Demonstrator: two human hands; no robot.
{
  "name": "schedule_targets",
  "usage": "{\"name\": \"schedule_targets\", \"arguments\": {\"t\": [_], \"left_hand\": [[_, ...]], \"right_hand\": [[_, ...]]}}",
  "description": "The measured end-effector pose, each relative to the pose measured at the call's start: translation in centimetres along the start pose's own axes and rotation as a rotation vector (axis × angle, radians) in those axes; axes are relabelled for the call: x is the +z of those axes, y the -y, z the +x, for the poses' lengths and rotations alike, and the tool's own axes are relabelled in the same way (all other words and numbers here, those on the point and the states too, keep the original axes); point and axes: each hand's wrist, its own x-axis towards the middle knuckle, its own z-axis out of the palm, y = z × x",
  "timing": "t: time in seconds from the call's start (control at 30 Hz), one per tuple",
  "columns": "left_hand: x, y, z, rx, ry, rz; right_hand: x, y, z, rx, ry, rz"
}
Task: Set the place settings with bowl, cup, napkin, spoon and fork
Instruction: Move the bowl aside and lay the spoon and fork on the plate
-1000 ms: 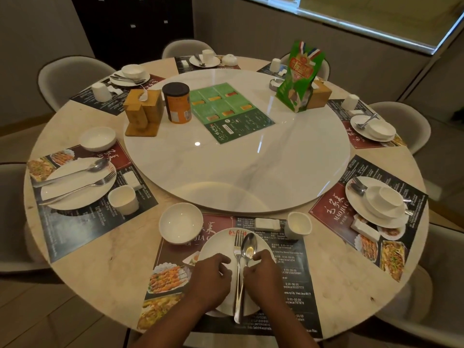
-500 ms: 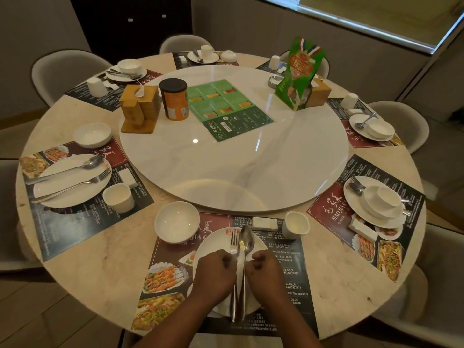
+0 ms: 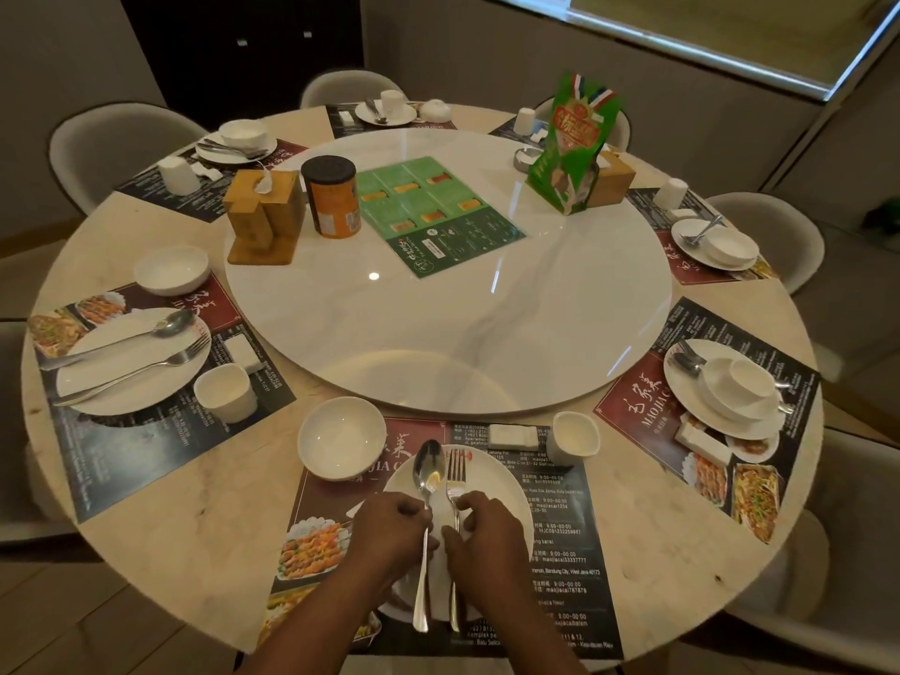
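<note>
White plate at the near edge of a round beige stone table, set on a dark printed placemat. Two bare hands rest over the plate. The left hand curls its fingers round the handle of a spoon. The right hand pinches the handle of a fork between thumb and bent fingers. Spoon and fork lie close together and parallel on the plate, spoon on the left, heads pointing away from the person.

Just beyond the plate, to the left, sits a white bowl showing only its plain white inside. A folded white napkin lies at the mat's far edge, with an upright white cup just to its right.

Further left, a second plate carries its own cutlery. On the right, a third plate carries a stacked bowl with a small cup standing inside it.

In the middle, a white turntable bears a wooden holder with paper poking from its top, an orange canister with a dark lid, a green menu card and a green carton. More settings and grey chairs ring the far side.
</note>
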Motion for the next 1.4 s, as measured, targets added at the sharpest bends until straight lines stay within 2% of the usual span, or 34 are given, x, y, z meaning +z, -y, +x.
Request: {"name": "schedule_targets", "arguments": {"t": [0.1, 0.47, 0.63, 0.77, 1.4], "left_hand": [[0.2, 0.2, 0.2, 0.027, -0.036, 0.084], [1.0, 0.2, 0.4, 0.114, -0.123, 0.318], [1.1, 0.0, 0.0, 0.211, -0.223, 0.592], [1.2, -0.3, -0.3, 0.234, -0.234, 0.689], [1.3, 0.0, 0.2, 0.321, -0.247, 0.697]], "right_hand": [[0.4, -0.1, -0.2, 0.009, 0.044, -0.038], [-1.0, -1.6, 0.4, 0.068, 0.001, 0.035], [-0.9, -1.8, 0.3, 0.057, 0.007, 0.064], [-0.8, -2.0, 0.4, 0.058, -0.001, 0.085], [-0.8, -3.0, 0.8, 0.029, 0.016, 0.122]]}}
